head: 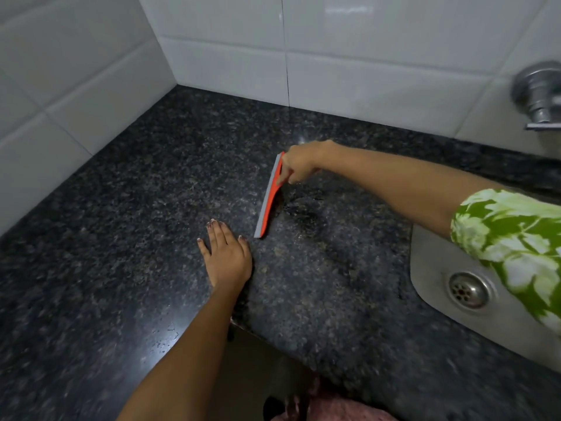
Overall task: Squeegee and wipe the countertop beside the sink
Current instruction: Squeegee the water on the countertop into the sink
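An orange squeegee (269,197) with a grey blade stands on edge on the dark speckled granite countertop (130,226), near its middle. My right hand (299,164) grips the squeegee's handle at its far end. My left hand (226,256) lies flat on the counter with fingers spread, just left of the blade's near tip and not touching it. It holds nothing. A faint wet smear shows on the stone right of the blade.
A steel sink (431,268) with its drain (469,289) is set into the counter at the right. A metal tap (538,95) juts from the white tiled wall (230,44) above it. Tiles close the left and back sides. The counter's front edge (273,335) steps inward.
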